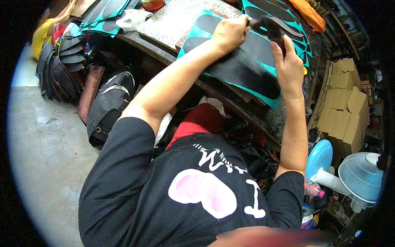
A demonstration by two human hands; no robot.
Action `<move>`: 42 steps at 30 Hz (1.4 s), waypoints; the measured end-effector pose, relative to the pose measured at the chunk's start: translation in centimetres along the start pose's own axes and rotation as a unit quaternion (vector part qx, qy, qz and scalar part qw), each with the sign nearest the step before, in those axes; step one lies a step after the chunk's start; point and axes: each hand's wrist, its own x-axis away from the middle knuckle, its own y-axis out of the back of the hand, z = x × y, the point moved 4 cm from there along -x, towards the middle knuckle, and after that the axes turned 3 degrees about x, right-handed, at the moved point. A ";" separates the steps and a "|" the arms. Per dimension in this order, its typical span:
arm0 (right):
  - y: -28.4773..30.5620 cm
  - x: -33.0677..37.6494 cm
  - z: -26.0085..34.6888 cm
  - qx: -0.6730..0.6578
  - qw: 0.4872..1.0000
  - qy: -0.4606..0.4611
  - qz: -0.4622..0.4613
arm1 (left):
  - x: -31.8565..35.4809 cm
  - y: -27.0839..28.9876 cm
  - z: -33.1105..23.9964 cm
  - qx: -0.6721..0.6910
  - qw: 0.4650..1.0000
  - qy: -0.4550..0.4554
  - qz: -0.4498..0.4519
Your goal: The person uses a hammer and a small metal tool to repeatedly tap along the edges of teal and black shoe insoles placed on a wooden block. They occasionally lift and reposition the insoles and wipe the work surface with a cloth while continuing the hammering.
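Note:
My left hand (231, 33) is closed over the far part of the workbench, at the near end of a dark, blurred object whose kind I cannot make out. My right hand (289, 66) grips the dark handle of a tool (273, 28); its black head meets that object, and a curved grey piece shows beside it. Below both hands lies a teal sheet (271, 101) with black sole-shaped pieces (242, 71) on it. The largest black piece has a pale, hazy patch. What sits inside my fingers is mostly hidden.
More teal sheets with black sole shapes (108, 16) lie at the far left and far right. Near them are a white plastic bag (133, 19) and an orange cloth (309, 15). Cardboard boxes (343, 103) and a fan (361, 177) stand right; stacked black pieces (61, 68) stand left, near a person in yellow.

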 end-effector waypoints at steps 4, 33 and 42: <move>-0.1 1.0 -2.8 -0.014 0.999 -0.034 0.012 | -0.2 1.8 3.6 0.214 0.942 0.145 -0.212; 2.1 -0.8 -2.6 -0.055 0.997 -0.057 -0.010 | 0.1 -0.5 5.3 0.367 0.895 0.239 -0.077; 2.4 -1.0 2.1 -0.079 0.989 0.081 -0.097 | -0.2 0.5 1.3 0.063 0.995 -0.049 -0.055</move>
